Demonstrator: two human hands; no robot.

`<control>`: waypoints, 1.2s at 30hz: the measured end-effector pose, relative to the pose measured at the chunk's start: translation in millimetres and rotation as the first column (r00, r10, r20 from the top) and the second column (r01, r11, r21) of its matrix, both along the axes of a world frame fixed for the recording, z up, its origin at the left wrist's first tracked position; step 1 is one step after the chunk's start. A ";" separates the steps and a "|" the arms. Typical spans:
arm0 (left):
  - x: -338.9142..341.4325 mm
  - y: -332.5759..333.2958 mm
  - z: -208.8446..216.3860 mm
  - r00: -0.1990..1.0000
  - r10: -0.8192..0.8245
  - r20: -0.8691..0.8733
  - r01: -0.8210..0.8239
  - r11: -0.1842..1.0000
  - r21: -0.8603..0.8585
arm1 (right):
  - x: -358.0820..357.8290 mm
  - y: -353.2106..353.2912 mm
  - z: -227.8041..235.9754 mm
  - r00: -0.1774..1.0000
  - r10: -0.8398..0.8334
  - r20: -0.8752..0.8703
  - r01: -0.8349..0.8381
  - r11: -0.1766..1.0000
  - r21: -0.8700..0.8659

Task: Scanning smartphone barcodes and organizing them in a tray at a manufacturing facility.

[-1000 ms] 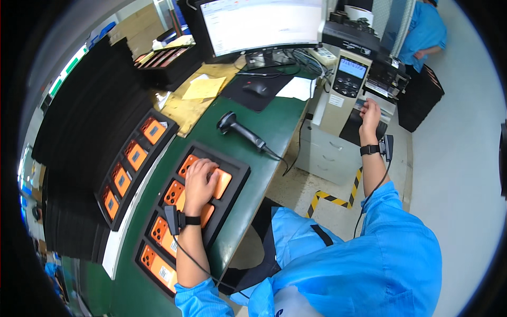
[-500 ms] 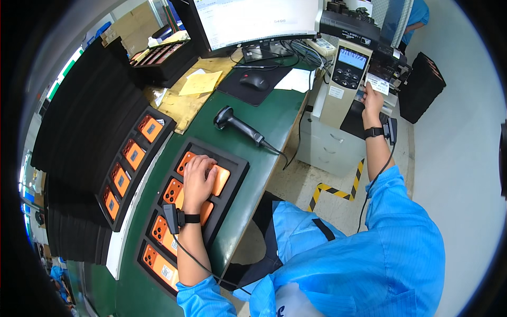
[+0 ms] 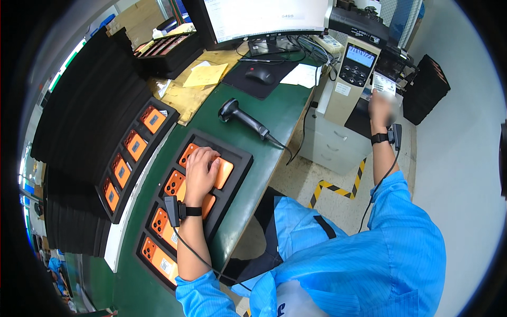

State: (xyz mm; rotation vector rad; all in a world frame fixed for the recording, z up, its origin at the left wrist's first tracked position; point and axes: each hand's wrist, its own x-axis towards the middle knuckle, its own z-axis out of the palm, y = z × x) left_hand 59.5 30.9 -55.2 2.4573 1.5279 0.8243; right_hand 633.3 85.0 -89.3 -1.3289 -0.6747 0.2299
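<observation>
My left hand [image 3: 201, 171] lies across the farthest orange phone [image 3: 224, 173] in a black foam tray [image 3: 240, 178], fingers curled over it and thumb along its back. Several more orange phones sit in the same tray, such as one with its camera block [image 3: 175, 182] showing beside my wrist. Out to the right, my right hand [image 3: 381, 109] pinches a white printed label [image 3: 384, 84] at the front of a label printer [image 3: 346, 79]. Motion smears part of that hand. Both wrists wear black straps with small cable-linked devices.
A barcode scanner [image 3: 244, 119] lies on the green table [image 3: 264, 171], with a mouse [image 3: 260, 75] and monitor [image 3: 266, 18] beyond. Tall stacked black trays [image 3: 79, 137] stand left, beside another tray [image 3: 172, 117] of orange pieces. A drawer cabinet [image 3: 330, 142] sits under the printer.
My right hand has drawn slightly back toward me, with the label still in its fingers. My left hand stays on the same phone. The whole view has shifted a little.
</observation>
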 end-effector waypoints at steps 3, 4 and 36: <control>-0.7 -1.5 -0.5 1.000 -0.002 0.007 0.002 1.000 0.001 | 4.7 -2.2 -3.4 0.997 -0.007 0.080 0.008 1.000 -0.012; -2.3 -2.3 -1.6 1.000 0.004 0.006 -0.004 1.000 0.008 | 5.4 -1.9 -4.1 0.997 0.002 0.081 0.000 1.000 -0.017; -32.6 3.2 0.8 0.987 0.096 0.128 -0.114 0.983 0.143 | -308.2 64.1 -0.7 0.394 0.919 0.028 -0.740 0.335 -0.583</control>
